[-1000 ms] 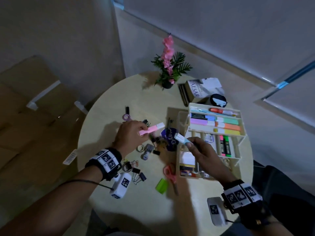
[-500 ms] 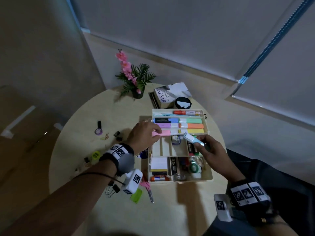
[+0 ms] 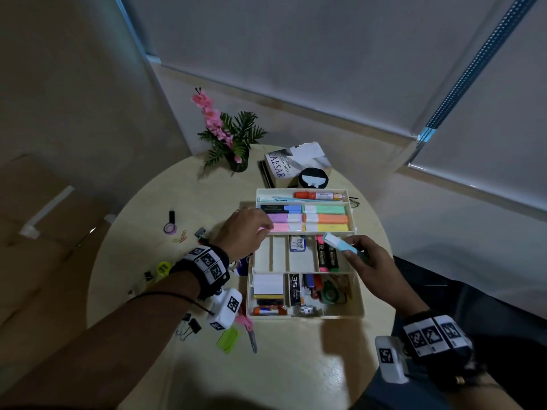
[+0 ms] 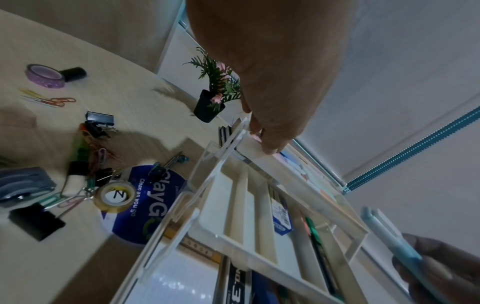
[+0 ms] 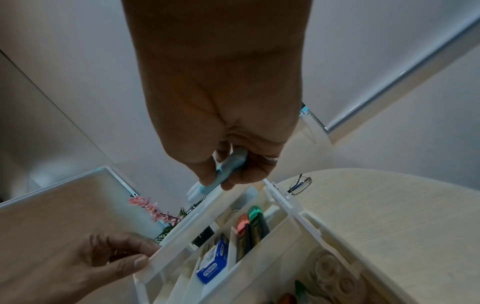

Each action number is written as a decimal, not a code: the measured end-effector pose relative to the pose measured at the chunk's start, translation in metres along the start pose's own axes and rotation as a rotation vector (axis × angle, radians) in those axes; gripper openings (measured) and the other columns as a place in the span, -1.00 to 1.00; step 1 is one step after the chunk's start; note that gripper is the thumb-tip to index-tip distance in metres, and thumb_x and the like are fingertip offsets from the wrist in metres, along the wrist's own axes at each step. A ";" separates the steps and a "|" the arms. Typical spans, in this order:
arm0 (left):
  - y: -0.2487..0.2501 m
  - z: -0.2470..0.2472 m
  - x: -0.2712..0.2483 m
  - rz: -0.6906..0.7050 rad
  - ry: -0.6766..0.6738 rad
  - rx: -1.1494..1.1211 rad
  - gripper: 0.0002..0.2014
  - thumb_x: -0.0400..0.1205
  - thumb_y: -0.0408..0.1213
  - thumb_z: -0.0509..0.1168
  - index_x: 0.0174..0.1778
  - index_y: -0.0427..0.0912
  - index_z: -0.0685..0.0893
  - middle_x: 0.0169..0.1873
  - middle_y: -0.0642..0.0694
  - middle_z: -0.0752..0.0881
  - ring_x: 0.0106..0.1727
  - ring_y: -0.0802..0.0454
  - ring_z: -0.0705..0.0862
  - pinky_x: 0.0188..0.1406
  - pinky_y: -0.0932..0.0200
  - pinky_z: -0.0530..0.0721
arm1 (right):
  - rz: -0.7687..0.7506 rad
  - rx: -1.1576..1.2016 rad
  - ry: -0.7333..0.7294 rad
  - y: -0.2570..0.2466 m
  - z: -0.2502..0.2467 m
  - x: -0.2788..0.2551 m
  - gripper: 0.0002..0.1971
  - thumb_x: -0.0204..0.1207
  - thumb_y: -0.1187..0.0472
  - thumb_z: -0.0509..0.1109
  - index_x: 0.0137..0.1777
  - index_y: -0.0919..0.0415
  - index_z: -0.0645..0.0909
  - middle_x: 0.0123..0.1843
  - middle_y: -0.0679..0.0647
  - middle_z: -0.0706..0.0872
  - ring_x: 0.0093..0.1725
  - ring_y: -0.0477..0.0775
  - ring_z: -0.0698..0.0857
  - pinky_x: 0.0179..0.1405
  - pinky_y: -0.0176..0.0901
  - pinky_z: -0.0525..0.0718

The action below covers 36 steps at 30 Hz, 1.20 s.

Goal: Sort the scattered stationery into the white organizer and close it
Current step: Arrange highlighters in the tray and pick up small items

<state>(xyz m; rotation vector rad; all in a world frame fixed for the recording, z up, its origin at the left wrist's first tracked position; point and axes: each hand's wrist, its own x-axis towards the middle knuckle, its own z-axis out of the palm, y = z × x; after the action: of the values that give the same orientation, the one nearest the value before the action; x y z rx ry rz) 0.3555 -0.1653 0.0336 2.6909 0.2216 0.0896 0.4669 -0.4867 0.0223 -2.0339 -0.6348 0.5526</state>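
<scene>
The white organizer [image 3: 307, 315] stands open on the round table, its top tray [image 3: 351, 208] swung back and filled with pastel highlighters. A pink highlighter [image 3: 284, 227] lies in that tray's front row. My left hand [image 3: 262, 229] curls over the tray's left end, fingertips on the pink highlighter's end and thumb against the end wall [image 5: 153, 261]. My right hand [image 3: 352, 250] pinches a light blue highlighter [image 3: 340, 246] with a white cap above the middle tray's right side; the same highlighter [image 5: 228, 170] shows between thumb and fingers in the right wrist view.
Left of the organizer lie purple tape [image 3: 170, 228], paper clips [image 3: 181, 238], binder clips [image 3: 191, 324], yellow tape [image 3: 163, 268], a clear tape roll [image 4: 114, 195], pink-handled scissors [image 3: 248, 329] and a green pad [image 3: 228, 340]. A potted plant [image 3: 233, 143], book [image 3: 293, 164] and glasses [image 3: 355, 201] sit behind.
My left hand carried the pink highlighter from over the table's clutter into the top tray's front row. My right hand moved the blue highlighter over the middle tray.
</scene>
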 end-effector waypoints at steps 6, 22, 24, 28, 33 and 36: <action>0.001 0.013 -0.007 0.017 -0.040 0.090 -0.76 0.66 -0.25 0.42 0.24 -0.06 0.80 0.22 -0.02 0.77 0.30 -0.11 0.67 0.32 -0.08 0.60 | -0.006 -0.013 0.045 0.006 0.001 0.005 -0.85 0.77 0.15 0.39 0.25 -0.11 0.64 0.17 -0.19 0.79 0.12 -0.11 0.74 0.03 -0.11 0.69; 0.016 -0.003 0.042 -0.036 -0.006 0.111 -0.76 0.73 -0.23 0.30 0.28 -0.07 0.76 0.19 -0.11 0.71 0.19 -0.19 0.69 0.24 -0.11 0.62 | -0.011 0.071 0.121 -0.010 0.003 0.011 -0.86 0.76 0.18 0.41 0.26 -0.01 0.66 0.15 -0.15 0.80 0.08 -0.21 0.74 -0.08 -0.40 0.62; 0.024 -0.002 0.058 -0.053 -0.050 0.138 -0.75 0.76 -0.19 0.28 0.31 -0.05 0.76 0.22 -0.12 0.70 0.19 -0.21 0.70 0.22 -0.10 0.64 | -0.010 0.092 0.171 -0.017 0.004 0.014 -0.87 0.73 0.18 0.46 0.23 0.02 0.69 0.11 -0.12 0.80 0.02 -0.19 0.73 -0.09 -0.35 0.61; 0.038 -0.001 0.082 -0.018 -0.097 0.195 -0.79 0.76 -0.14 0.31 0.22 -0.04 0.81 0.18 -0.11 0.72 0.12 -0.23 0.74 0.07 -0.04 0.67 | -0.003 0.125 0.237 -0.022 0.000 0.019 -0.89 0.69 0.20 0.50 0.17 0.07 0.73 0.08 -0.09 0.82 0.01 -0.17 0.76 -0.11 -0.39 0.65; 0.050 -0.007 0.101 0.137 -0.209 0.314 -0.82 0.73 -0.11 0.42 0.19 -0.01 0.84 0.11 -0.08 0.72 0.09 -0.20 0.75 0.04 -0.07 0.71 | 0.020 0.170 0.240 -0.016 -0.008 0.018 -0.91 0.70 0.24 0.49 0.15 0.12 0.74 0.07 -0.02 0.83 -0.07 -0.21 0.76 -0.16 -0.42 0.67; 0.051 -0.009 0.106 0.233 -0.283 0.391 -0.88 0.73 -0.18 0.41 0.11 -0.03 0.84 0.03 -0.09 0.72 0.01 -0.20 0.76 -0.07 -0.07 0.74 | 0.060 0.211 0.242 -0.009 -0.009 0.019 -0.90 0.69 0.23 0.50 0.15 0.08 0.75 0.04 0.02 0.83 -0.10 -0.06 0.78 -0.11 -0.11 0.78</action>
<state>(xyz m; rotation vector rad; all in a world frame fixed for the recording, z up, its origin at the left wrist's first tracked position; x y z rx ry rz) 0.4662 -0.1891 0.0661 3.0616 -0.1821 -0.2923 0.4849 -0.4765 0.0323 -1.8872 -0.3565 0.3820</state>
